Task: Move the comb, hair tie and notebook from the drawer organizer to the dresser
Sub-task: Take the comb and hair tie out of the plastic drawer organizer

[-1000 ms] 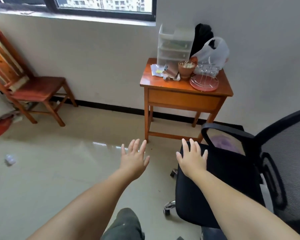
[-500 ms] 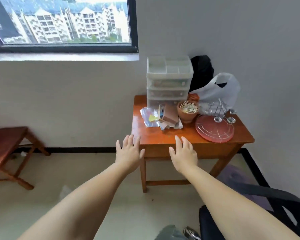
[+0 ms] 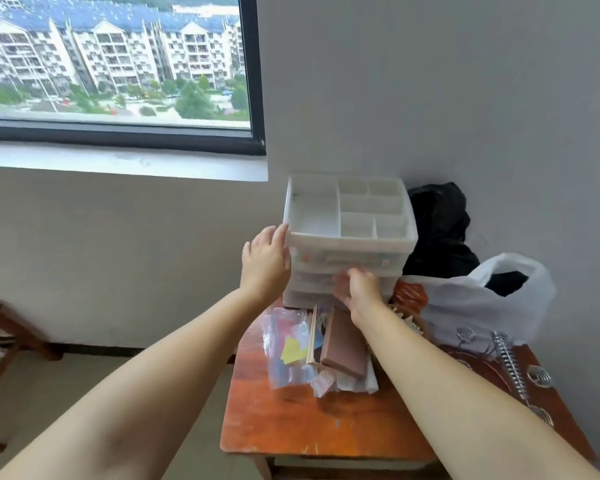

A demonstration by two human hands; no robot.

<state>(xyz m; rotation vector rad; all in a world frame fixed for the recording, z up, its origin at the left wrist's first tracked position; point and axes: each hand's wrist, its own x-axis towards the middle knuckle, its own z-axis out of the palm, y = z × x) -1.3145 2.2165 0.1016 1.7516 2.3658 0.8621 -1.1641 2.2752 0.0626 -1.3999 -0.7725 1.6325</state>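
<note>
Both hands empty: right hand (image 3: pixel 359 289) at drawer organizer (image 3: pixel 349 237) front, drawers at its 12 o'clock; left hand (image 3: pixel 265 263) open, flanking at 9.

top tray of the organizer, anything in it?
Empty. All the open compartments of the organizer's top tray show bare white floors. The drawers below are translucent; their contents cannot be told.

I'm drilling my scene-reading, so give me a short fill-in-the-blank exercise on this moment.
1. The left hand touches the drawer organizer at its ____ side.
2. The organizer's top tray compartments are ____.
3. The white plastic bag lies to the ____ of the organizer.

Missing words: left; empty; right
</note>
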